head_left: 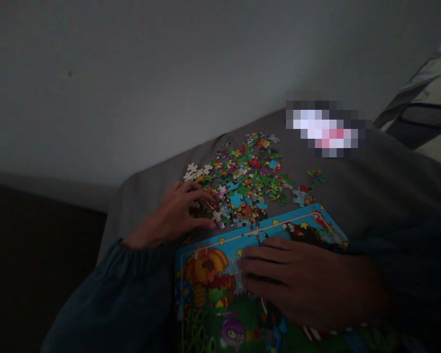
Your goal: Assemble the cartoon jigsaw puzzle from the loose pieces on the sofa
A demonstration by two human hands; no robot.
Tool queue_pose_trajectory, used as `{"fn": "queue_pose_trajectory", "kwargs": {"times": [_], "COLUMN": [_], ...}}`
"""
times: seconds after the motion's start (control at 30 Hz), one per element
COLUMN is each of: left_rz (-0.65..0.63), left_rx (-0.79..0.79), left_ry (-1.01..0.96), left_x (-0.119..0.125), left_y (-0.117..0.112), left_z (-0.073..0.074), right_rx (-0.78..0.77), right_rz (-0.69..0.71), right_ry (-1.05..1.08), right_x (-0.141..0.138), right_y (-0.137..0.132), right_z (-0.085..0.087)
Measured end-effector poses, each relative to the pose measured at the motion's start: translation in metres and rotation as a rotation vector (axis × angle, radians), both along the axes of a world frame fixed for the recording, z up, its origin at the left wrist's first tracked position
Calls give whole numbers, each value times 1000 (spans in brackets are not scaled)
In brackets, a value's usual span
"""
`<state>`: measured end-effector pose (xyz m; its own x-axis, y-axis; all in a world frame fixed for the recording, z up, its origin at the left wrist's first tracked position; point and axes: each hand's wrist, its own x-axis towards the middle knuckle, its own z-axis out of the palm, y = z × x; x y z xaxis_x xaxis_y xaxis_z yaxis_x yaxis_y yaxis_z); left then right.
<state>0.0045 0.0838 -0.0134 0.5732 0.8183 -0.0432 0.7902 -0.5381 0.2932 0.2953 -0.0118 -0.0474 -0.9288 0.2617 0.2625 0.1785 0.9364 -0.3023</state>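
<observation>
A heap of loose, many-coloured jigsaw pieces (252,174) lies on the grey cloth surface. At the heap's left edge rests my left hand (183,208), thumb and fingers apart, fingertips among the pieces; nothing shows clearly between them. In front of the heap is a blue-bordered puzzle board (220,240) printed with a pumpkin, stars and cartoon figures. My right hand (301,279) is laid over the board with its fingers stretched out, covering part of the picture. A few pieces show their pale backs near my left fingers.
The grey cloth surface (382,181) runs along a plain wall (169,73). A pixelated bright patch (327,127) lies at the back right. Beyond it stands a dark frame-like object (419,115). Small pieces (316,176) lie apart, right of the heap.
</observation>
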Motion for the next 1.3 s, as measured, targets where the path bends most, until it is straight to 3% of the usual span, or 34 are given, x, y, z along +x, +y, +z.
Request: {"fn": "queue_pose_trajectory", "kwargs": {"times": [0.23,0.5,0.67,0.9,0.97,1.03,1.1,1.2,1.3], "left_rz": [-99,-118,-42,117,144,173,127,17,15], "left_rx": [7,-53,29,-342,-264,-75,49,42,41], "left_ry": [38,-46,-141,-37,1,12,3,-34,-89], "left_x": [5,-4,3,-1,0,4,8,14,19], "left_y": [0,-1,-8,-11,-10,-8,-6,-4,-5], "left_z": [-7,13,23,31,29,21,10,-2,-2], "right_rx": [-19,-24,-15,-22,-24,-24,-23,-26,-27], "right_rz": [5,21,13,25,25,25,30,32,27], "right_ry": [-6,-31,-12,4,3,-2,-14,-30,-21], "right_x": [1,4,4,5,5,5,5,6,6], "right_y": [-1,-6,-5,-4,-3,-3,-3,-3,-3], "right_z": [4,6,4,5,5,5,5,5,5]}}
